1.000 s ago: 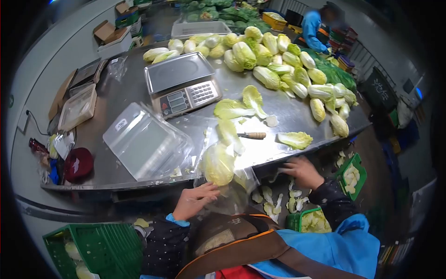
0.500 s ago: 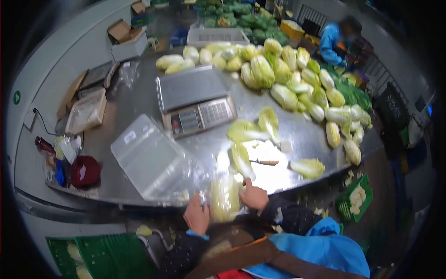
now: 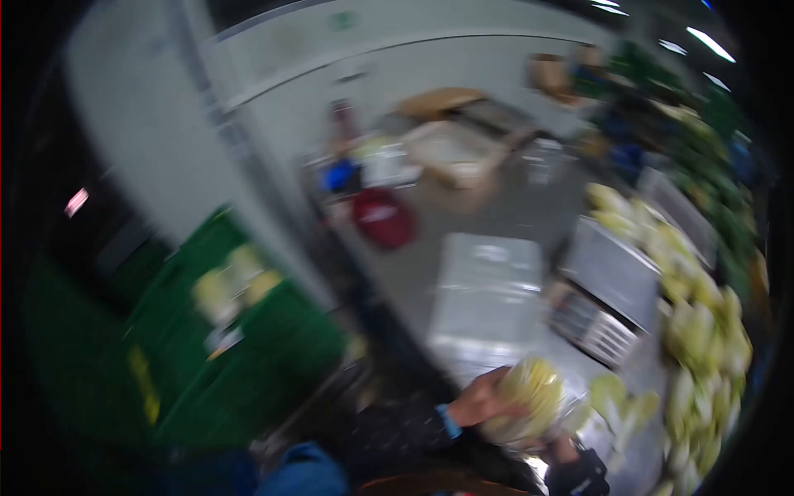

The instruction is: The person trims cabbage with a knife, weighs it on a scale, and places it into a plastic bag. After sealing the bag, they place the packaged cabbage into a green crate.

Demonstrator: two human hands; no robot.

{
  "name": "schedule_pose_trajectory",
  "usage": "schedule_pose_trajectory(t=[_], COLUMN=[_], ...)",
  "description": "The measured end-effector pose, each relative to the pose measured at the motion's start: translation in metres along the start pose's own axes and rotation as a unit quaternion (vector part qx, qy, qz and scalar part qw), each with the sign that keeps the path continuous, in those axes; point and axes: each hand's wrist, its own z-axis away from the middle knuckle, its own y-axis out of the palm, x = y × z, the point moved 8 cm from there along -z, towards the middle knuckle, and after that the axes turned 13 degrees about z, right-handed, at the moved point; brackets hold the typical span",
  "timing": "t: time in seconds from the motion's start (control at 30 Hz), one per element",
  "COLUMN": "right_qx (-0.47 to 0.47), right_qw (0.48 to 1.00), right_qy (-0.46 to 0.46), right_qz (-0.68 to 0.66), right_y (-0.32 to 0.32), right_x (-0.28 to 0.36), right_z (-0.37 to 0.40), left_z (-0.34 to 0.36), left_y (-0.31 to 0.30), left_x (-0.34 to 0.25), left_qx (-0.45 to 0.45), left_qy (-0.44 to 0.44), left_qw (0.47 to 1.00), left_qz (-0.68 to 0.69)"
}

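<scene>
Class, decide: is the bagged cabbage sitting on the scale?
No, the bagged cabbage is held in the left grip, apart from the scale.

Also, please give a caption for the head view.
Left hand holds a bagged cabbage, right hand close by, scale on table.

The one view looks from the wearer's head, forward and steeply down, through a wide lens with dark round edges. It is tilted, the metal table (image 3: 451, 211) slanting toward lower right. The left hand (image 3: 486, 398) and right hand (image 3: 565, 450) are near, bottom centre; the upper right seems farthest, though blurred.
</scene>
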Motion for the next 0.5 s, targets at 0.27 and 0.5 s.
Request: schedule_pose_trajectory(t=[0.27, 0.5], right_qx=[0.356, 0.135], right_qw=[0.870, 0.879], right_qy=[-0.210, -0.102], right_qz=[0.268, 0.446], right_y=[0.269, 0.317], right_x=[0.184, 0.130], right_z=[-0.007, -0.087], left_z=[0.196, 0.488], left_y=[-0.235, -0.449], left_x=[-0.165, -0.288], left_qx=[-0.220, -0.579], left_qy=[0.240, 0.148], left_qw=[0.897, 0.792], left_qz=[0.300, 0.124])
